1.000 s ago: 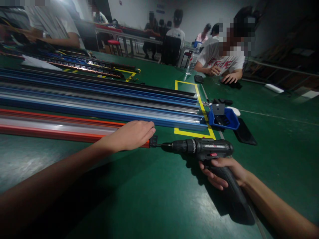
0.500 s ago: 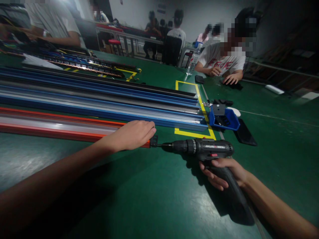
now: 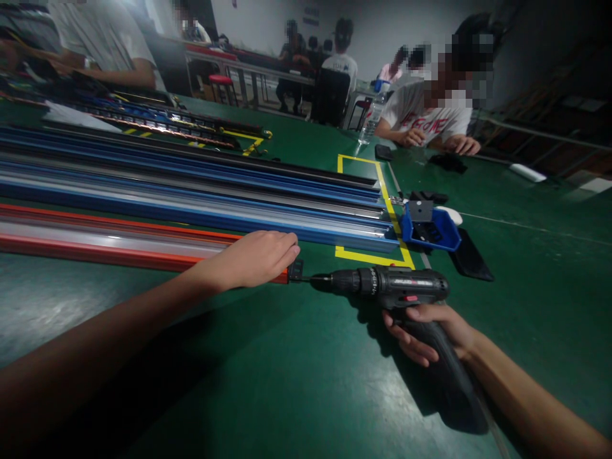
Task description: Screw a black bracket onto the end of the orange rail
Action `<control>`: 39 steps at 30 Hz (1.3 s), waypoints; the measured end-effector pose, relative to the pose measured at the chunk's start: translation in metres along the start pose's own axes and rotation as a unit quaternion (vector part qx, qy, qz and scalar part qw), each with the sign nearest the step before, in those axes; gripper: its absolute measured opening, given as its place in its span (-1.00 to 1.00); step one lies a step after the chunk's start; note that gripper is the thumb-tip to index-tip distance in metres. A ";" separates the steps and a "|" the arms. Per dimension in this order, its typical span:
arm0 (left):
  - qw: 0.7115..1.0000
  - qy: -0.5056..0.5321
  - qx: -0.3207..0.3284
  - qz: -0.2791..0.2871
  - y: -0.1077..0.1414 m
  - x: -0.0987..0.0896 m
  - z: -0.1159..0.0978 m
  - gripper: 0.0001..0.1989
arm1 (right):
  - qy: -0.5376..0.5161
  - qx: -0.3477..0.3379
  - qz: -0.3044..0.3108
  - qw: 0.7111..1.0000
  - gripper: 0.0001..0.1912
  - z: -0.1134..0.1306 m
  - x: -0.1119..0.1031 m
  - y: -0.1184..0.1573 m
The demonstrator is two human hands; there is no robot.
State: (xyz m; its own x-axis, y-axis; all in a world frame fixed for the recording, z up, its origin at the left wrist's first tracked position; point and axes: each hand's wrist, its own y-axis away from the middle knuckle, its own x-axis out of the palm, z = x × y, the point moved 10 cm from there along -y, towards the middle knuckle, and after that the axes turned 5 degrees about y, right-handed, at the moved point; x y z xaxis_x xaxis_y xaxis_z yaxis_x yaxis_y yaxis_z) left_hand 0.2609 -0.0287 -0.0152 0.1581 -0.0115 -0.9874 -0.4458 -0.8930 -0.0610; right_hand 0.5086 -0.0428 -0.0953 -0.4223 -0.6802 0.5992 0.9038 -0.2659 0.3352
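Observation:
My left hand [image 3: 261,258] is closed over the right end of a long orange-red rail [image 3: 115,241] with a pale inner channel. A small black end piece [image 3: 295,270] sits at that end of the rail, just beyond my fingers. My right hand [image 3: 430,331] is wrapped round the grip of a black power drill [image 3: 406,284], which points left. Its thin bit reaches the black end piece, in line with the rail. The exact contact of the tip is too small to make out.
Several blue and black rails [image 3: 239,204] lie behind the orange one, ending at yellow tape [image 3: 373,259]. A blue bin [image 3: 447,229] holds dark parts, beside a black phone-like slab [image 3: 471,255]. A bottle [image 3: 370,121] and a person [image 3: 430,115] are across the green table [image 3: 296,370].
My hands, the drill and the rail look the same. Across the table, the person's hand at the right has moved slightly right, off the dark item.

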 end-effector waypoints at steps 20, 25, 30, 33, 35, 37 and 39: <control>1.000 -0.011 0.002 0.005 0.000 0.001 -0.001 -0.61 | -0.004 0.001 0.006 1.000 -0.67 0.000 0.003 0.000; 1.000 -0.005 0.002 0.006 0.000 0.001 -0.001 -0.61 | 0.000 -0.006 0.009 1.000 -0.67 0.001 0.003 0.000; 1.000 0.000 -0.002 0.005 0.000 0.000 -0.001 -0.59 | 0.002 -0.003 0.008 1.000 -0.67 0.001 0.003 -0.001; 1.000 0.000 0.000 0.005 0.000 0.000 -0.001 -0.59 | 0.000 -0.008 0.016 1.000 -0.66 0.002 0.005 -0.002; 1.000 -0.002 0.001 0.004 0.000 0.001 0.000 -0.60 | -0.001 -0.011 0.018 1.000 -0.66 0.002 0.005 -0.001; 1.000 -0.004 0.000 0.001 0.000 0.000 0.000 -0.60 | -0.001 -0.011 0.015 1.000 -0.66 0.002 0.004 -0.001; 1.000 -0.004 -0.004 0.002 0.000 0.000 0.000 -0.59 | -0.002 -0.011 0.012 1.000 -0.67 0.001 0.004 -0.001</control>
State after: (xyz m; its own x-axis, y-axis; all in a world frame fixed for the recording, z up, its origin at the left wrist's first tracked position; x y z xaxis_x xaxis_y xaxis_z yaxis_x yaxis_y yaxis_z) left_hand 0.2607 -0.0282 -0.0153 0.1487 -0.0107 -0.9888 -0.4389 -0.8968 -0.0563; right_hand 0.5064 -0.0441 -0.0923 -0.4014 -0.6841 0.6090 0.9147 -0.2648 0.3054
